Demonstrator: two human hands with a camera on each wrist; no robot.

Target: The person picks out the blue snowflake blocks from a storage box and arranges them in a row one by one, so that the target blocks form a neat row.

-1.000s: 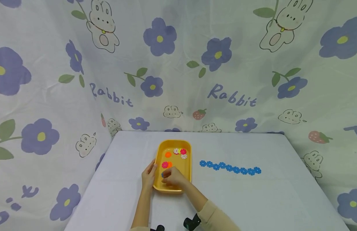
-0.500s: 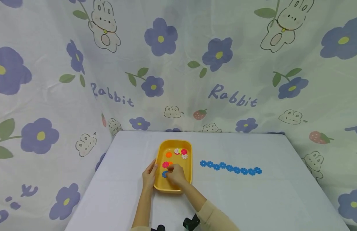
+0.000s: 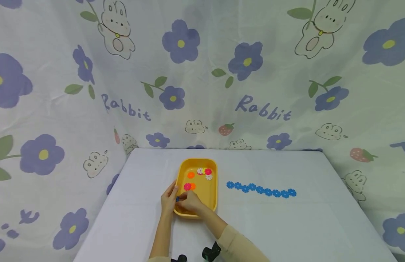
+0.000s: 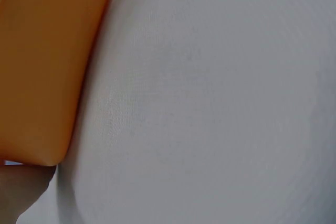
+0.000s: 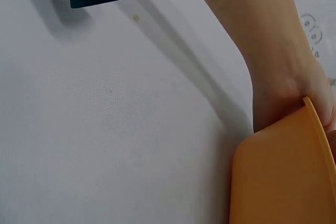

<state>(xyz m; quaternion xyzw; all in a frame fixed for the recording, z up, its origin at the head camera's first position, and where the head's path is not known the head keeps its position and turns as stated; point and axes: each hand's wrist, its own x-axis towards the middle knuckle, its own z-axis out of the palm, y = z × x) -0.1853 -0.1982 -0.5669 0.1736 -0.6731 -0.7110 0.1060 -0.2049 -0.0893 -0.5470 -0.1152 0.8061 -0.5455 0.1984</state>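
Note:
A yellow tray (image 3: 202, 198) lies on the white table, and my left hand (image 3: 169, 198) grips its left wall. In the left wrist view the tray's side (image 4: 42, 77) fills the upper left, with a bit of finger (image 4: 21, 190) below. My right hand (image 3: 190, 202) is inside the tray, close to that same wall. Between its thumb and fingers it pinches a blue flower-shaped piece (image 3: 177, 199), mostly covered. Other flower-shaped pieces lie in the tray: an orange one (image 3: 191, 175), a pink one (image 3: 187, 186) touching another orange one, and a white-and-pink cluster (image 3: 208, 171).
To the tray's right, a wavy row of several blue flower-shaped pieces (image 3: 260, 190) stretches across the table (image 3: 287, 225). A curtain (image 3: 202, 91) with flowers and rabbits hangs behind. Dark wrist cameras (image 3: 211, 251) show at the bottom edge.
The blue piece lay on the tray floor half a second ago. My right hand has picked it up and moved left with it to the tray's left wall. My left hand stays put.

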